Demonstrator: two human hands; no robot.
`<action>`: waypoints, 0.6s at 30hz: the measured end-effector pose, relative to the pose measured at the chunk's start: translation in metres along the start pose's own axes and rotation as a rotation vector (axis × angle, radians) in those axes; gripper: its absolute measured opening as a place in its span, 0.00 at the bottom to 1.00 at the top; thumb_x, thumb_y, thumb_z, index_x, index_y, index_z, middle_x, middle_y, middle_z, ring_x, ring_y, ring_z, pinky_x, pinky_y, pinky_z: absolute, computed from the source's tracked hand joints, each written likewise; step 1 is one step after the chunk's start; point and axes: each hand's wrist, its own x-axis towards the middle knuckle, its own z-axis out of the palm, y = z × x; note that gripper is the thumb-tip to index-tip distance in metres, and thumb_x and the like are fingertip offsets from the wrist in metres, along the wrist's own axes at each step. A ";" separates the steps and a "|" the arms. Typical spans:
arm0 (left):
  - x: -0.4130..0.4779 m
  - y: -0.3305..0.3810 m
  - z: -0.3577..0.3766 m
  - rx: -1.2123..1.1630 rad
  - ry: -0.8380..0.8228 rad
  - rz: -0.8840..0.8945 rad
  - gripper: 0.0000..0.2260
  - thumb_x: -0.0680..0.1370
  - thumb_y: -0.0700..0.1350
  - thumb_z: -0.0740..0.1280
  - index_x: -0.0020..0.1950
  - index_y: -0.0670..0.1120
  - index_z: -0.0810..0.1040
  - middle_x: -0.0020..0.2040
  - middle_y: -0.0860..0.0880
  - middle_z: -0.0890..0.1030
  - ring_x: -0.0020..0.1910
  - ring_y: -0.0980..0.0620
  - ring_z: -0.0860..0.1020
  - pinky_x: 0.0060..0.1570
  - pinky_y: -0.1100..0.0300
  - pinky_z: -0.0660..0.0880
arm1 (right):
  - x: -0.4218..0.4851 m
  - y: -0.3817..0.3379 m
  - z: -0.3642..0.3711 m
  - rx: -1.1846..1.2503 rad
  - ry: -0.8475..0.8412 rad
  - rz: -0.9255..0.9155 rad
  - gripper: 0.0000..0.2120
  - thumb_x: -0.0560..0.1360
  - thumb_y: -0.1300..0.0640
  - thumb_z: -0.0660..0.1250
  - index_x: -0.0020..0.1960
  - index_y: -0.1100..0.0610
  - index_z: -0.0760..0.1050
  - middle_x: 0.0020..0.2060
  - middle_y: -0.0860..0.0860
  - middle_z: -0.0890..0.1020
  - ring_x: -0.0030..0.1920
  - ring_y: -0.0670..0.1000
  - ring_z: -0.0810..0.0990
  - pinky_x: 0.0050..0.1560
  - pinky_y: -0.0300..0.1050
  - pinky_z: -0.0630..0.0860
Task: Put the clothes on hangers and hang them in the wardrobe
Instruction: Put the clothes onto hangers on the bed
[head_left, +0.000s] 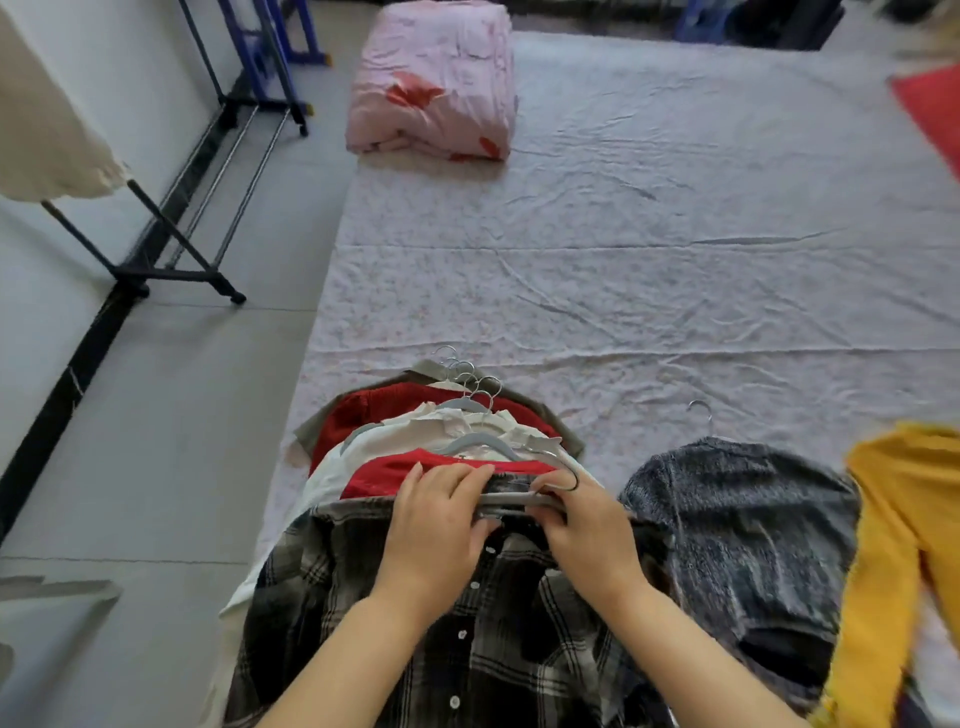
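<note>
Looks like a bedroom in a home. Shown by a wide bed (675, 234) under a creased, small-flowered sheet, with 1 folded pink quilt (434, 78) at its far end. Also by clothes (395, 405) on grey hangers (470, 402) stacked at the near edge, a fuzzy grey sweater (737, 519) and a yellow garment (883, 493) beside them. To the left, over grey floor tiles (182, 415), a black garment rack (176, 234) against a white wall (130, 78) with black skirting (67, 384), a cream garment (47, 130) hanging over it.
</note>
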 end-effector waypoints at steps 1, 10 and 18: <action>-0.009 0.007 -0.005 -0.009 0.009 0.048 0.22 0.66 0.43 0.77 0.58 0.45 0.79 0.51 0.49 0.81 0.52 0.48 0.79 0.62 0.42 0.68 | -0.014 -0.009 -0.011 -0.002 0.052 -0.016 0.09 0.64 0.67 0.73 0.41 0.56 0.79 0.37 0.50 0.82 0.40 0.51 0.79 0.41 0.40 0.73; -0.087 0.070 -0.047 -0.198 0.123 0.414 0.12 0.70 0.42 0.72 0.53 0.46 0.82 0.44 0.51 0.83 0.41 0.50 0.82 0.38 0.52 0.78 | -0.155 -0.069 -0.081 -0.129 0.481 0.046 0.12 0.61 0.66 0.78 0.42 0.56 0.80 0.36 0.45 0.79 0.42 0.49 0.77 0.44 0.50 0.75; -0.138 0.176 -0.045 -0.303 0.104 0.591 0.17 0.63 0.40 0.79 0.50 0.48 0.83 0.39 0.53 0.83 0.34 0.52 0.81 0.35 0.61 0.76 | -0.264 -0.048 -0.149 -0.194 0.736 0.154 0.18 0.63 0.60 0.78 0.51 0.53 0.78 0.43 0.38 0.74 0.47 0.42 0.72 0.50 0.43 0.69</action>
